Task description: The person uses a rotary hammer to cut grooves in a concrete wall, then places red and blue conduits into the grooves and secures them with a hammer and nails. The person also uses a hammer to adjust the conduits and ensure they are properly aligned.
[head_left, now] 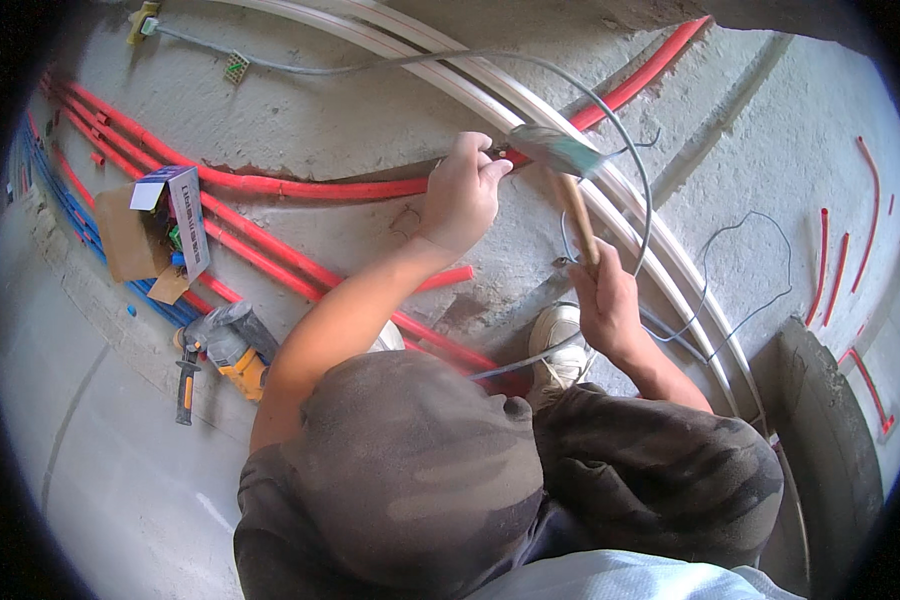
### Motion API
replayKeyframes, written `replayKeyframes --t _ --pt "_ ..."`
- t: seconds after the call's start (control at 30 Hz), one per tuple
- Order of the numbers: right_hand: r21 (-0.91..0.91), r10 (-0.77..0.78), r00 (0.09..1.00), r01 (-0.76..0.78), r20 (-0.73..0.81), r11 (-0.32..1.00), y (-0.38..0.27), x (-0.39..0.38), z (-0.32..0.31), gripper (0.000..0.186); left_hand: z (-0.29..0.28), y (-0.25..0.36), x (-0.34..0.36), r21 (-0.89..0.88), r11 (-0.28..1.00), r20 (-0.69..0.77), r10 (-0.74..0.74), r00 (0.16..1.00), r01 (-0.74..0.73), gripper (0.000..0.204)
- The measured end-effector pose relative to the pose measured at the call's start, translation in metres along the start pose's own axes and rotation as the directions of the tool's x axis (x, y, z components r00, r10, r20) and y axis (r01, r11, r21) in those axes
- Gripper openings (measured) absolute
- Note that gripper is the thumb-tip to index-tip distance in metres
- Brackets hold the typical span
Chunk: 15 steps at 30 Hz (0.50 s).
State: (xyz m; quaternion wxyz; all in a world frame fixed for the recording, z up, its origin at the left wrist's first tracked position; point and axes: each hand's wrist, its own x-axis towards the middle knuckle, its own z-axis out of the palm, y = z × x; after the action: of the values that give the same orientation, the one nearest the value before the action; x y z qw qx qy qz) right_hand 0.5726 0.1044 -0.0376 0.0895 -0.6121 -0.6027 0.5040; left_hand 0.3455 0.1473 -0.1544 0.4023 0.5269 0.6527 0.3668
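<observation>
My right hand (608,295) grips a hammer by its wooden handle (579,222). The grey metal hammer head (558,150) is raised just right of my left hand, over the bend of the pipes. My left hand (460,195) is closed in a pinch beside a red conduit pipe (315,189) lying along a rough groove in the concrete. Something small and pale shows at its fingertips, too small to name. White pipes (490,95) with a thin red stripe run behind and beneath the hammer. A grey cable (570,75) arcs past the hammer head.
An open cardboard box (130,235) with small green items stands at the left. Nearby lies a yellow and grey power tool (232,350) with a side handle. Blue pipes (75,215) and several red ones cross the floor. A concrete ledge (825,420) rises at right.
</observation>
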Motion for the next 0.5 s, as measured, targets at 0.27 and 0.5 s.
replayKeyframes --t 0.27,0.5 --pt "-0.166 -0.051 0.999 0.051 0.002 0.985 0.02 0.018 0.012 0.038 -0.025 0.016 -0.008 0.075 0.997 -0.042 0.029 0.999 -0.026 0.021" --pt "-0.188 -0.328 0.941 0.308 -0.084 0.933 -0.005 -0.006 -0.01 0.04 -0.092 -0.003 -0.015 0.375 0.918 0.026 0.131 0.991 -0.131 0.017"
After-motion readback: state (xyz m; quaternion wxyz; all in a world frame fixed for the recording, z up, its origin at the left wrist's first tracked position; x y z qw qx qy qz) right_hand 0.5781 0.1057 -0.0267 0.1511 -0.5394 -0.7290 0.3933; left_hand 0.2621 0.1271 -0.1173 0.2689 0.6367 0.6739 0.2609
